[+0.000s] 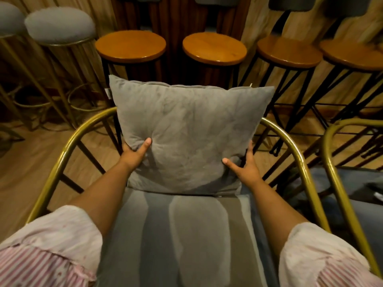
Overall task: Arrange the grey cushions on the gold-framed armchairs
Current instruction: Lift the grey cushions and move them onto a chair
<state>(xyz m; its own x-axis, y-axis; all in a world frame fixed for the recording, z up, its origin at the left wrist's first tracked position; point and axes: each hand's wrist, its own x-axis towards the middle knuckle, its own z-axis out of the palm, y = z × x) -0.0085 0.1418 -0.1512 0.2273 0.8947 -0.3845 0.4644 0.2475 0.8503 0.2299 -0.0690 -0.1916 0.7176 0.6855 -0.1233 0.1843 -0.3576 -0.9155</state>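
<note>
Both hands grip the cushion (190, 131) by its lower corners: our left hand (134, 153) pinches the left corner with the thumb pressed into the front face, and our right hand (245, 167) holds the right corner, thumb on the front and fingers wrapped round the edge behind. Neither hand is free.

We have the cushion standing upright at the back of the armchair (290, 139), its bottom edge touching the rear of the seat pad (186, 235) and its face turned toward us. It sits between the two curved gold arms, roughly centred, its top corners rising above the frame. Whether the back of the cushion already leans on the chair's backrest we cannot tell, as the cushion hides it.

By our reading, this is the placing step for this chair, close to done. Next we would need to ease the cushion back until it rests on its own, square it between the arms, then let go with both hands together so it does not tip forward.

A second armchair (335, 162) stands just beside on our right, with something grey on its seat; that chair looks like the next one to tend. Wooden stools (214, 47) line the wall behind.
</note>
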